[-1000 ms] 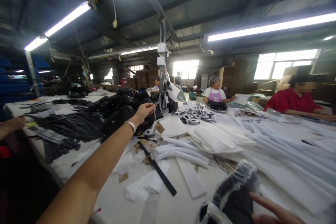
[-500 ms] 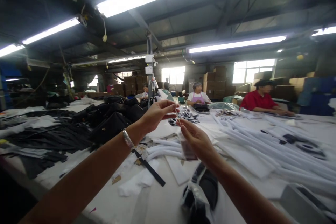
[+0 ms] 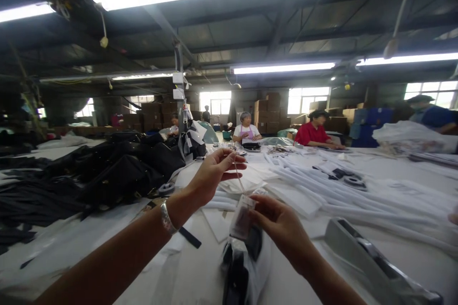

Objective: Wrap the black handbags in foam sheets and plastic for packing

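My left hand (image 3: 219,171) is raised over the table and pinches the top of a thin string (image 3: 238,178). From that string hangs a small tag in a clear plastic sleeve (image 3: 241,219). My right hand (image 3: 274,217) grips the sleeve's upper right edge between thumb and fingers. Print on the tag is too blurred to read. Below the sleeve lies a black item partly wrapped in clear plastic (image 3: 238,269), its kind hard to make out. A black strap (image 3: 189,237) rests on the table under my left wrist.
Black bags (image 3: 132,176) are heaped at the left. Long white padded rolls (image 3: 304,183) spread over the table to the right. A grey tape dispenser-like holder (image 3: 372,257) stands near right. Across the table sit co-workers, one in a red shirt (image 3: 311,134). A post (image 3: 180,100) rises behind the bags.
My right hand has moved down, drawing the string out between both hands, and the sleeve now faces me. The view has turned right, bringing in another person and the whole grey holder.
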The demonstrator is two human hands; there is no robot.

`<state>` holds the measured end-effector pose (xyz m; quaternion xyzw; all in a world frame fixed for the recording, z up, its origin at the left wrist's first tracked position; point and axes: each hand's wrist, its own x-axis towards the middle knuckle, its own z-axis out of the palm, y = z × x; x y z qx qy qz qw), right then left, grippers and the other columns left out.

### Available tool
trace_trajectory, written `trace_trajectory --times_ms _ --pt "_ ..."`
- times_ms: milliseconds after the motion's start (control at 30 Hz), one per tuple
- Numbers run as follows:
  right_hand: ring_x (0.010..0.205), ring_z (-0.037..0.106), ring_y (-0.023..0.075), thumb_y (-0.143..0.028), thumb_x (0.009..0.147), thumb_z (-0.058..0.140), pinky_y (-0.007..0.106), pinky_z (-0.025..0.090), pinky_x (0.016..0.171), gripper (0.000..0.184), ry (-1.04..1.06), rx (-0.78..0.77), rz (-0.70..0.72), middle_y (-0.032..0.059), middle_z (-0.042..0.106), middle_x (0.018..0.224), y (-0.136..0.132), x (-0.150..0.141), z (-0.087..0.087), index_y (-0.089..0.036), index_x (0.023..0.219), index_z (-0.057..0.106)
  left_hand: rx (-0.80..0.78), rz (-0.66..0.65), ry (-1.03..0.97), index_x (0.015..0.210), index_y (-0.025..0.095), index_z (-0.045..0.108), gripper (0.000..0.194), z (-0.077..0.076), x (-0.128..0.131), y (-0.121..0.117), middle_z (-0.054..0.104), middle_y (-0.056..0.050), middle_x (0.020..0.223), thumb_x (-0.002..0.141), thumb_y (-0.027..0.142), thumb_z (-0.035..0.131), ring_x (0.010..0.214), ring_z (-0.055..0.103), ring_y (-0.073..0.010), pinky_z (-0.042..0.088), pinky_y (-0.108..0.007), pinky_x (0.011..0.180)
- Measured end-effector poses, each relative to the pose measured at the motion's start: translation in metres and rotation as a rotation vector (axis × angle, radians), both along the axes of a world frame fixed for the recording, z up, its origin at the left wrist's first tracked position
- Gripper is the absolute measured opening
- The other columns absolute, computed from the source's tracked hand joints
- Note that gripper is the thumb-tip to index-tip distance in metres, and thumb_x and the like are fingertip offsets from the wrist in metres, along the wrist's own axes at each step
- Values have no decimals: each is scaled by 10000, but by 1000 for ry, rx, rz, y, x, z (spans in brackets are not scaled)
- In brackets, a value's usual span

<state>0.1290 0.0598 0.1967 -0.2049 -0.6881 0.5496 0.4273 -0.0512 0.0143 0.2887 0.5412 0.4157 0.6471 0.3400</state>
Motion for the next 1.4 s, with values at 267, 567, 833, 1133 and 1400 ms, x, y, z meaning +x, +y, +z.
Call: trace_trajectory --times_ms 267,567,833,1133,1400 --pt "842 743 238 -383 835 707 340 606 787 337 -69 319 -364 70 764 954 4 26 -4 -198 1117 704 -217 -128 170 1427 202 424 820 -56 18 3 672 -37 865 747 423 826 814 665 -189 511 -278 692" --pt "872 727 213 -251 944 591 321 579 792 240 -264 819 -572 54 746 1019 15 50 -15 -240 1167 679 -104 -50 479 1329 217 601 630 -58 8 3 670 -14 882 726 237 783 726 622 -140 515 -268 723" --pt "881 653 228 -135 960 572 365 536 821 247 -301 1243 -716 72 708 982 25 58 -17 -180 1192 645 -97 -96 674 1025 179 773 297 -48 2 -3 731 -41 856 790 359 759 808 673 -187 524 -273 759" --pt "924 631 226 -94 935 610 369 522 844 311 -311 1259 -666 76 692 1012 31 63 -21 -168 1237 609 123 130 937 957 196 778 152 -43 3 0 684 -67 944 825 182 703 836 620 -187 446 -286 790" --pt "977 633 248 -53 919 590 411 494 917 297 -288 1391 -768 81 723 1028 28 65 -13 -154 1192 654 12 69 697 846 178 732 171 -35 10 -3 645 -68 972 851 346 700 852 618 -184 497 -270 746"
